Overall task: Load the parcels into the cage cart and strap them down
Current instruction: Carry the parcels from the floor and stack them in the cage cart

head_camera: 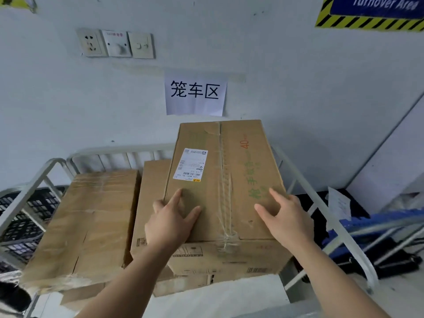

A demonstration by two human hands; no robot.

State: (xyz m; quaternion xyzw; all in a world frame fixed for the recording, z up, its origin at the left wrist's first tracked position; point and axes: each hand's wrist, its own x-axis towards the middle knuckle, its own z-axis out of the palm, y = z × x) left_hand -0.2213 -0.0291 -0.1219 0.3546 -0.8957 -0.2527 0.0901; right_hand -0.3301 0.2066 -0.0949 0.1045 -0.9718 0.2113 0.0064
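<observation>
Top box (220, 171) on the stack inside the cart (51, 165), seen from your head camera. Your left hand (171, 219) lies flat on the lid at its near-left corner, fingers straight and spread, gripping nothing. Your right hand (286, 218) lies likewise on the near-right part of the lid, fingers extended, palm down — both hands open, both touching the cardboard. The box sits directly ahead of your hands. Its long axis and tape seam (226, 180) run away from you toward the wall sign (195, 95), so a push from here would travel along that axis toward the back rail (119, 149). Your hands flank the seam about evenly; neither is clearly nearer the middle. The top box rests on a lower box (229, 258), whose near face shows below your wrists, and stands higher than the left box (85, 223), which a narrow dark gap separates from the stack. The label (190, 165) lies on the lid's left half, beyond your left fingertips. By this view, loading is in hand and strapping not yet begun — no strap is visible. Black crates (25, 214) stand outside the left rail.
</observation>
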